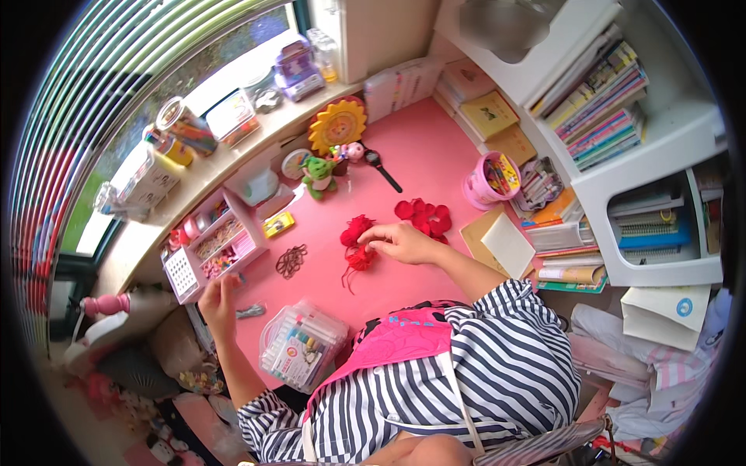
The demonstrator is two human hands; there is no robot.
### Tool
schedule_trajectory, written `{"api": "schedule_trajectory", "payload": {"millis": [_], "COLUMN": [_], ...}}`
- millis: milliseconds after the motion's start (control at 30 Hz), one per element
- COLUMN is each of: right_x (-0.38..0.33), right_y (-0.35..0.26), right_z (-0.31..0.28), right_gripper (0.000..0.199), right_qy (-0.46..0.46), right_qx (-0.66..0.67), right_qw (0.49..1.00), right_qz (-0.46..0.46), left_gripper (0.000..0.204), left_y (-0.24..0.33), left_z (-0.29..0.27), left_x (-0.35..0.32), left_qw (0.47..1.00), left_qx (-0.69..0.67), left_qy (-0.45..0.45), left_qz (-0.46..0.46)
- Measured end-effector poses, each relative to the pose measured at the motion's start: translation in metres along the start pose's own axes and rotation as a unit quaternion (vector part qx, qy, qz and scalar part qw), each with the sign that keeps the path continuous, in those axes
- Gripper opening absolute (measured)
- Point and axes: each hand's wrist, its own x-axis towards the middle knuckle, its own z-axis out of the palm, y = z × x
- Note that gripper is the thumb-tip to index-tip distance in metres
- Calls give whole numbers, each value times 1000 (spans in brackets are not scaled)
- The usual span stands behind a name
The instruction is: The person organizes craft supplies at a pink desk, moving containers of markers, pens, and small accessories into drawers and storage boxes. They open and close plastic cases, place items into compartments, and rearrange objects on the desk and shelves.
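My right hand (402,243) lies over the middle of the pink desk, its fingers bent and pressed on a red yarn pompom (360,259) with loose strands trailing from it. A second red pompom (357,227) touches it just beyond. To the right of them is a cluster of red ring-shaped petals (424,217). My left hand (217,304) is raised at the desk's left side, beside a pink and white organizer box (183,276) with small beads in its compartments. Its fingers are drawn together, and what they hold, if anything, is too small to name. A brown cord bundle (291,262) lies between the hands.
A clear case of markers (301,346) stands at the near edge. Farther off are a yellow box (278,224), a green plush toy (318,175), a black watch (382,171) and a yellow sun-shaped object (337,126). At the right stand a pink pencil bucket (483,192) and notebooks (509,245).
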Motion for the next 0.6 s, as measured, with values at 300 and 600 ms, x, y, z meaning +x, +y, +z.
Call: {"api": "schedule_trajectory", "payload": {"millis": [300,600], "right_x": [81,218], "right_y": [112,112], "right_z": [-134,-277], "right_gripper": [44,44], "right_qy": [287,277], "right_qx": [-103,-514], "right_qw": [952,811], "right_qz": [43,-38], "left_gripper": [46,32], "left_y": [33,50], "left_z": [67,136], "left_x": [-32,-21], "left_qw": [988,983], "left_qx": [-54,26], "left_qy": [-16,-98], "left_qz": [-143,-155]}}
